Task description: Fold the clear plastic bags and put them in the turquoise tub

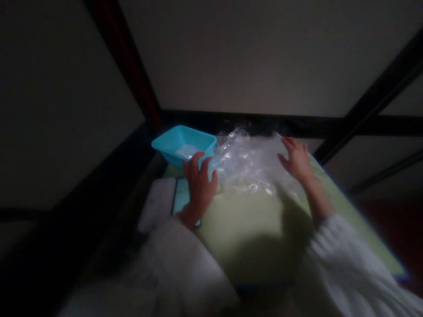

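A crumpled sheet of clear plastic [251,160] lies on the far part of a pale green table top [251,229]. My left hand [198,185] rests at the plastic's left edge, just in front of a turquoise plastic tub [183,145], with its fingers curled down; whether they grip the plastic is unclear. My right hand [297,159] lies on the plastic's right side with its fingers spread flat. Both arms wear white sleeves.
The turquoise tub stands at the table's far left corner with something pale inside. A light blue flat item [181,196] and a grey pad [158,204] lie left of my left hand. Dark frame bars [380,94] cross behind the table. The room is dim.
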`<state>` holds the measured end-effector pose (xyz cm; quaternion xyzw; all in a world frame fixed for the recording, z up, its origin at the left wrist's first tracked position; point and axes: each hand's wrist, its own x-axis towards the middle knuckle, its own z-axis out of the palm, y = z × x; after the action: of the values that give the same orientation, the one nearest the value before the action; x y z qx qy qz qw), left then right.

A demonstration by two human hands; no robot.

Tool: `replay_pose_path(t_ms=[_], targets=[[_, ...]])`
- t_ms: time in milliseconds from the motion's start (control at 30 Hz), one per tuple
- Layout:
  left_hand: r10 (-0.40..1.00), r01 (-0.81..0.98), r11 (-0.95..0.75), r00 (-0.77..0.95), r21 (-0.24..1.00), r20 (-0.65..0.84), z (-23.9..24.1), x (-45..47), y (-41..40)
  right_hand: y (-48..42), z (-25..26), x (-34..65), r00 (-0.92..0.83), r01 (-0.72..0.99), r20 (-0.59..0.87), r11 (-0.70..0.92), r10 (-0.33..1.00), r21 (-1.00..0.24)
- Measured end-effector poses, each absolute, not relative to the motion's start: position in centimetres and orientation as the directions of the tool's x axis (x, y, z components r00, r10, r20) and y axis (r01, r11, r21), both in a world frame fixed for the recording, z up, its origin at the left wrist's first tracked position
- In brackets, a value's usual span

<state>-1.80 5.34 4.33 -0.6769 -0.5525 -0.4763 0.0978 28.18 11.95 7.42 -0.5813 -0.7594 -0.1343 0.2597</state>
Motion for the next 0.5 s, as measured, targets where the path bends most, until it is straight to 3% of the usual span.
replay_pose_path(t_ms=[100,233,500], targets=[[0.666,0.699,-0.548,0.032,0.460,0.745,3.8,0.1,4.0,11.2,9.3,27.9,-0.223,0.864,0.687,0.467,0.692,-0.190],[0.689,0.606,-0.612,0.093,0.508,0.719,3.5,1.4,2.7,9.3,11.6,26.9,-0.242,0.763,0.804,0.619,0.542,-0.187],[0.779,0.412,-0.602,0.114,0.685,0.616,3.0,1.4,2.3,5.6,12.3,26.2,-0.048,0.535,0.825,0.713,0.563,-0.454]])
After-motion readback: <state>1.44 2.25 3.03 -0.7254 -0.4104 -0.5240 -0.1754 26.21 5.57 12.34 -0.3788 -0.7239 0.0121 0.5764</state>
